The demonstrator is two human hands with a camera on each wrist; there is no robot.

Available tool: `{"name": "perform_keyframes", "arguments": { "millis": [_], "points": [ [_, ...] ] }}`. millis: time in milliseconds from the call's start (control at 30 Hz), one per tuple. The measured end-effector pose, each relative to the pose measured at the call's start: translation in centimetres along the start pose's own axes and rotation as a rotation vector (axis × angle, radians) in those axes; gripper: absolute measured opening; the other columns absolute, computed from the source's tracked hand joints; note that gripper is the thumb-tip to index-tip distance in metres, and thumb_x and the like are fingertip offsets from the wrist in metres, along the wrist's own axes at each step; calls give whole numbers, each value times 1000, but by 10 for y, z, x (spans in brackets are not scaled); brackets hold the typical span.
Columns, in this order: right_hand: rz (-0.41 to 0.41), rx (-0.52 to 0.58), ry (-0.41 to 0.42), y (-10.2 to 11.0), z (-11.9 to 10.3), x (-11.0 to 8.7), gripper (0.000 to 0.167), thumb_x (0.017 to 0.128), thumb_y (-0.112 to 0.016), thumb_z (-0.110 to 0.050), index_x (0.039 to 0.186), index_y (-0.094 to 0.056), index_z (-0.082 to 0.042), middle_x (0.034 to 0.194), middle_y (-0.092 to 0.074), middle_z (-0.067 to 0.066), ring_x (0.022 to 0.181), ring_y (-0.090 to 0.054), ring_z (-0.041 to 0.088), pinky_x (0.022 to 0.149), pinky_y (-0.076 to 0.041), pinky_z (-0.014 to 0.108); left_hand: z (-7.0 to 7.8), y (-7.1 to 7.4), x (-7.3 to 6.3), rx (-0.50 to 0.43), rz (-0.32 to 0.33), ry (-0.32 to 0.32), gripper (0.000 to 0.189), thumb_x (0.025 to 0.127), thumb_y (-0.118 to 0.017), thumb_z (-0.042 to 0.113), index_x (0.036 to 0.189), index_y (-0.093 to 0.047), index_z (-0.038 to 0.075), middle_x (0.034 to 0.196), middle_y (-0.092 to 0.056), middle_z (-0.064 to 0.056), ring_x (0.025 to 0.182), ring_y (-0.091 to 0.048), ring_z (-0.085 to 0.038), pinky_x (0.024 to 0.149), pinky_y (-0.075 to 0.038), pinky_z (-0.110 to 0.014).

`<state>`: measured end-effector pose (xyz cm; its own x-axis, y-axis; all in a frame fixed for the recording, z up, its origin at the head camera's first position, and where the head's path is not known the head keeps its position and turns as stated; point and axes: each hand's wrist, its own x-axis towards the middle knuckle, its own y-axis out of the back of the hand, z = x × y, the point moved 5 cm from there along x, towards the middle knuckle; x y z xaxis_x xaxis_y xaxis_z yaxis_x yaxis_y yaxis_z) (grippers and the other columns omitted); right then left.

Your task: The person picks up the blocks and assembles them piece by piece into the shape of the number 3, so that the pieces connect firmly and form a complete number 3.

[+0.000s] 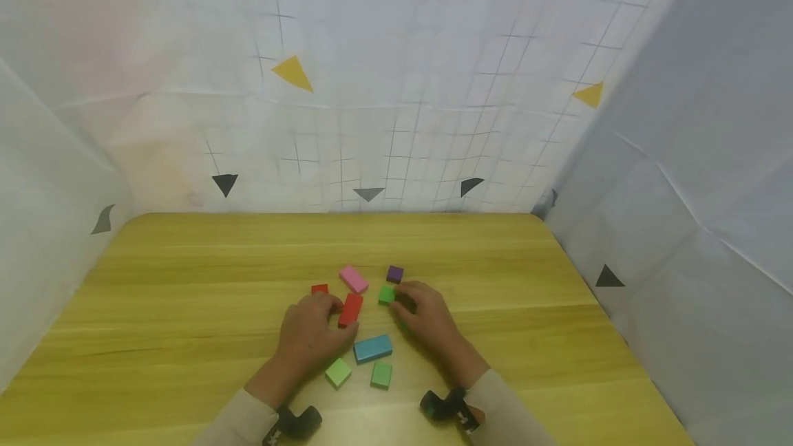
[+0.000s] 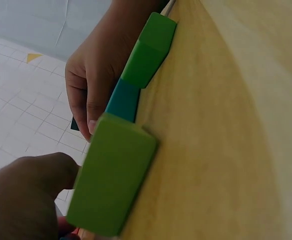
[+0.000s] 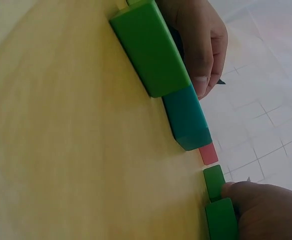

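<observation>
In the head view, my left hand (image 1: 312, 329) has its thumb and forefinger at a long red block (image 1: 350, 310), gripping it near the ends. A second red block (image 1: 319, 289) shows partly behind those fingers. My right hand (image 1: 427, 315) pinches a small green block (image 1: 387, 294) at its right side. In the right wrist view the right thumb touches a green block (image 3: 214, 182), with another green face (image 3: 222, 220) just below it. Between the hands lies a blue block (image 1: 373, 349).
A pink block (image 1: 354, 279) and a dark purple cube (image 1: 394, 274) lie beyond the hands. Nearer the body are a light green block (image 1: 338, 373) and a green block (image 1: 381, 375). The wooden table (image 1: 186, 281) meets white sheeting (image 1: 372, 143) at its back and sides.
</observation>
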<state>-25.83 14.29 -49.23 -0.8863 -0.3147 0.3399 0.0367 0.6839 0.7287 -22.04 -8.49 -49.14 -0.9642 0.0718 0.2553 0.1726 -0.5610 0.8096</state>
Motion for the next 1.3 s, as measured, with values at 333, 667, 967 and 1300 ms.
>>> {"name": "perform_keyframes", "arguments": {
  "millis": [333,667,967,1300],
  "points": [
    [8,-30,-13,0,0,-1,22,88,-77,-27,104,-73,-13,108,-71,1,103,-66,18,93,-53,39,4,2,-2,14,22,-49,30,80,-73,41,101,-72,20,89,-65,11,82,-56,-9,73,-42,-34],
    [52,-22,-31,2,2,-3,19,84,-80,-24,97,-71,-13,95,-68,-3,90,-63,13,81,-54,34,4,1,-3,27,36,-70,27,81,-72,37,103,-73,22,93,-66,12,88,-59,-9,72,-40,-32],
    [37,8,-76,3,3,-4,20,86,-79,-26,96,-67,-13,92,-63,-4,84,-57,11,75,-52,31,4,2,-4,25,49,-92,25,83,-71,35,104,-73,23,96,-67,13,89,-58,-9,73,-40,-31],
    [71,74,-26,4,10,-3,14,91,-73,-20,103,-70,-13,100,-69,-2,95,-65,15,86,-55,36,4,1,-3,5,54,-99,25,82,-73,33,105,-74,22,97,-69,12,93,-61,-11,74,-43,-33]
  ]
}}
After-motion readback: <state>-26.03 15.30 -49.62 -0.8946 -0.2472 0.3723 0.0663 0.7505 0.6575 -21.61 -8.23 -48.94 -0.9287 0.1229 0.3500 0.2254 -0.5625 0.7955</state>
